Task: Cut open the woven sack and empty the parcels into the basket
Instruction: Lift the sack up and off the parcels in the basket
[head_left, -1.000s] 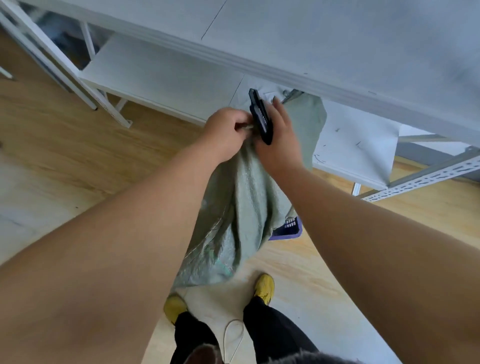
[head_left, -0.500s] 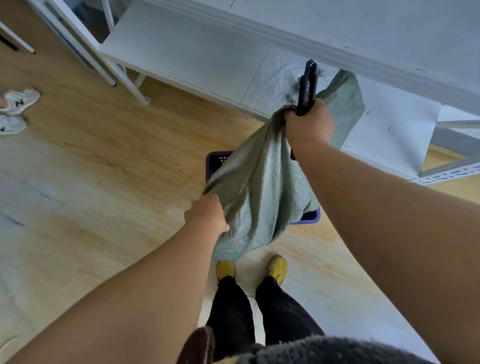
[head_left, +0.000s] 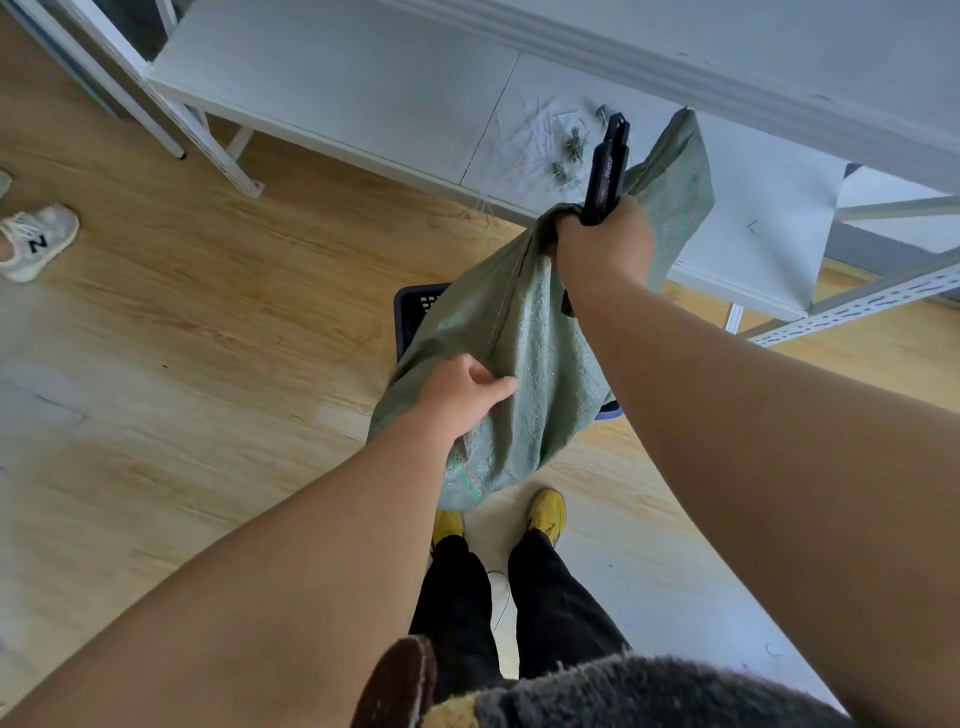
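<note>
**Q:** Fig., head view. What is held, and where?

**A:** Right hand (head_left: 602, 244) grips the bunched end of the woven sack (head_left: 524, 374) and, in the same fist, a black cutter (head_left: 605, 171) that sticks up past the knuckles. Sack hangs from that fist over the basket (head_left: 415, 312), which stands on the floor (head_left: 208, 312) just in front of the person's yellow shoes (head_left: 545, 512). Left hand (head_left: 462, 395) lies against the sack's side lower down, fingers (head_left: 498, 387) loosely bent; thumb and forefinger seem to pinch a fold, though the contact is hard to confirm.

**Q:** Progress?

**A:** Judged late-stage. Sack looks slack and flat, no bulges, so prob. most contents are already out; cut threads (head_left: 571, 150) lie on the lower shelf (head_left: 337, 98) behind. Likely left: shake out the last of it, check the basket, put sack and cutter down.

**Q:** What can't be read?

**A:** Basket interior: the sack covers nearly all of it, only two bits of blue rim show, so no parcels are visible. The sack's cut mouth is hidden below. Blade in or out: can't tell. A grey sneaker (head_left: 36, 241) at frame left belongs to someone otherwise cut off.
</note>
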